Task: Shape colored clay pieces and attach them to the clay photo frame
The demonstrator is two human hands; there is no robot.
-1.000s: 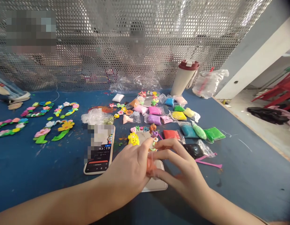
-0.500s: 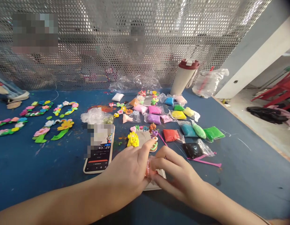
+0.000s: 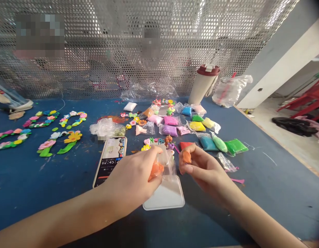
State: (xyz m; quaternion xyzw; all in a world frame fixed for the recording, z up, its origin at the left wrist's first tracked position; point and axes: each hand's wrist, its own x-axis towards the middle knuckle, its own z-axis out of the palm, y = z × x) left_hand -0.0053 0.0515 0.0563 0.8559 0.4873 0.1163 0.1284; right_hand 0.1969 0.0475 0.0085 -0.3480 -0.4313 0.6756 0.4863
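Observation:
My left hand (image 3: 135,175) grips a small clear plastic bag (image 3: 166,162) with a lump of orange clay (image 3: 156,169) inside. A little to the right, my right hand (image 3: 203,167) pinches a small piece of orange clay (image 3: 186,156) between thumb and fingers. Both hands hover above a white plastic board (image 3: 165,197) on the blue table (image 3: 45,186). Just beyond the hands lie small clay figures (image 3: 159,142). A phone (image 3: 109,160) with a running timer lies left of my left hand.
Several bags of coloured clay (image 3: 195,127) are spread behind the hands. Clay flower wreaths (image 3: 45,131) lie at the left. A white cup with a red lid (image 3: 203,84) and crumpled plastic bags (image 3: 230,89) stand by the perforated metal screen (image 3: 123,51). The table's right edge (image 3: 278,144) drops to the floor.
My hands were pressed together on the orange clay; now they have come apart. The right hand has pulled off a small piece, while the left keeps the bag with the rest.

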